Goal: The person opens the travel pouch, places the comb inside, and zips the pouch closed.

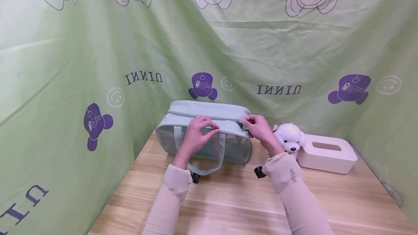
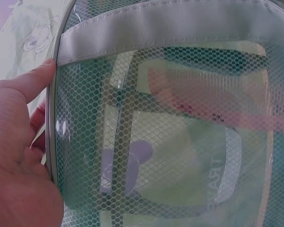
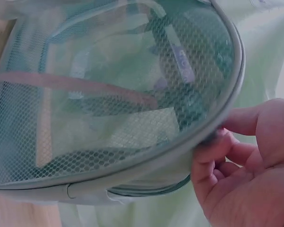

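Observation:
A pale grey-green bag point(image 1: 209, 108) with see-through mesh sides stands on the table, its zipper point(image 1: 215, 118) running along the top. At the upper front edge, my left hand point(image 1: 196, 135) pinches the bag's rim; in the left wrist view the thumb of that hand point(image 2: 19, 137) lies on the piping, with the fingers behind it. My right hand point(image 1: 261, 128) pinches the zipper's right end with thumb and curled forefinger. Seen from the right wrist, the fingers hide most of the pull. A strap handle point(image 1: 204, 172) hangs down in front. Through the mesh, a pink band point(image 3: 85, 84) shows.
Right of the bag sits a white plush dog point(image 1: 289, 137), close to my right forearm. Beside it stands a pale tissue box point(image 1: 330, 159) with a slot on top. Green printed cloth point(image 1: 228, 46) hangs behind and at both sides of the wooden table point(image 1: 228, 206).

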A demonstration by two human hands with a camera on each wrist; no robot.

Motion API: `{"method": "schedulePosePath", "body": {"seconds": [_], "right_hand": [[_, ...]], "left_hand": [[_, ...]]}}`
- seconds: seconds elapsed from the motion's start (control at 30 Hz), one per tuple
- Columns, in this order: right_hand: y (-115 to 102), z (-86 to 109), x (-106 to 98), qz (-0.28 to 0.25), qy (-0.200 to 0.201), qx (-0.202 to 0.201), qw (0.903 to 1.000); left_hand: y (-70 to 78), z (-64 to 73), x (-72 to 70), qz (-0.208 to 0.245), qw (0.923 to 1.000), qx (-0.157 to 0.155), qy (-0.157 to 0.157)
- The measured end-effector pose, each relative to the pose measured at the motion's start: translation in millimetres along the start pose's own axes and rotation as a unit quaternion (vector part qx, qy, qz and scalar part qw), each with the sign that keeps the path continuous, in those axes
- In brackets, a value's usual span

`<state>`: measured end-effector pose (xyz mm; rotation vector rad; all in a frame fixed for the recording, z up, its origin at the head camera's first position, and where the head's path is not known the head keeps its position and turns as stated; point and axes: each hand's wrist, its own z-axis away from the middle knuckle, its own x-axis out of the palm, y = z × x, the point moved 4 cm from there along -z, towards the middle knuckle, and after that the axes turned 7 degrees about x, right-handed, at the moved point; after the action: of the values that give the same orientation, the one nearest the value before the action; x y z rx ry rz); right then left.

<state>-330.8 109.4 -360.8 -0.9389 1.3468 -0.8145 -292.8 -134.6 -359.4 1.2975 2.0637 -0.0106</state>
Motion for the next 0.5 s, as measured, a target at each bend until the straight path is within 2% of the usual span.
{"method": "schedulePosePath", "body": {"seconds": [0.13,0.33,0.43,0.5], "right_hand": [[-5,1.3,6,0.046,0.041,-0.023,0.9978],[-6,6.7,-2,0.059,0.115,-0.028,0.9912],[-2,9.9,-11,0.056,0.13,-0.015,0.9899],[2,11.7,-17,0.044,0.126,-0.007,0.9911]], "left_hand": [[-0.2,1.2,0.7,0.002,0.9998,0.006,0.016],[0.3,-0.1,3.6,0.002,0.9998,0.006,0.018],[0.0,0.0,3.4,0.001,0.9998,-0.003,0.018],[-0.4,0.2,2.6,0.002,0.9998,-0.009,0.019]]}}
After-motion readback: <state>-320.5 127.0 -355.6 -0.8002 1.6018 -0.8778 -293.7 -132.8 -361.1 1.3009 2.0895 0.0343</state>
